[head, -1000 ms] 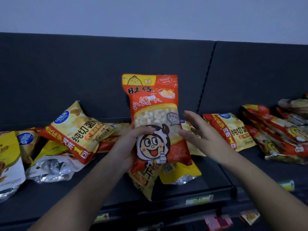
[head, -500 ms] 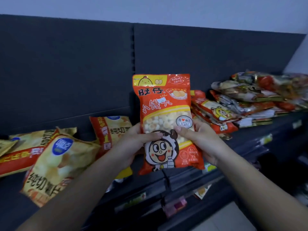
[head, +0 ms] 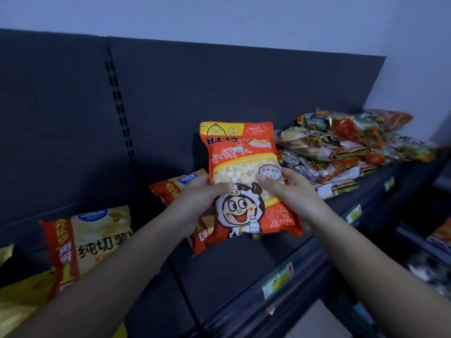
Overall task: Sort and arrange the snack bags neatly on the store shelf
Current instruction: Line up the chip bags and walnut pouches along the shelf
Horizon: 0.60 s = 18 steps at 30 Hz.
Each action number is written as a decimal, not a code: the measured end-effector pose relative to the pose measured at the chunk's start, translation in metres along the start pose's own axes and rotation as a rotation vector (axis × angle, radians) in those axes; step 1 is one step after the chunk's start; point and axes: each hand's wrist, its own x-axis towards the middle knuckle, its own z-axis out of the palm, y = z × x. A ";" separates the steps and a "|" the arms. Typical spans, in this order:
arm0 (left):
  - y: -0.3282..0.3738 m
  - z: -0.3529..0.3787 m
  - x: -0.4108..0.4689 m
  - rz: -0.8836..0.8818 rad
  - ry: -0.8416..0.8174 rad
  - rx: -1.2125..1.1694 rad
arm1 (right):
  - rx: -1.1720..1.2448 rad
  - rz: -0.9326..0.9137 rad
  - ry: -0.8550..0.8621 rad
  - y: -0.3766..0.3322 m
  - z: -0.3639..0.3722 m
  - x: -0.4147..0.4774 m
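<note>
Left hand and right hand grasp an upright orange snack bag — stacked packets right, yellow chip bag left — above the dark shelf.

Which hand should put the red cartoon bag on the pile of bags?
Probably the right hand: it grips the red bag on the side nearest the pile, while the left hand grips the far side.

Both arms reach forward, left hand and right hand curling fingers round 1 orange bag.
</note>
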 end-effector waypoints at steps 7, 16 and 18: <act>0.008 0.038 0.065 0.174 -0.049 0.070 | -0.404 -0.229 0.077 -0.031 -0.048 0.065; -0.012 0.086 0.123 0.115 0.073 0.708 | -1.083 -0.330 -0.096 -0.014 -0.093 0.151; -0.021 0.090 0.133 0.086 0.098 0.791 | -1.157 -0.281 -0.205 0.001 -0.093 0.165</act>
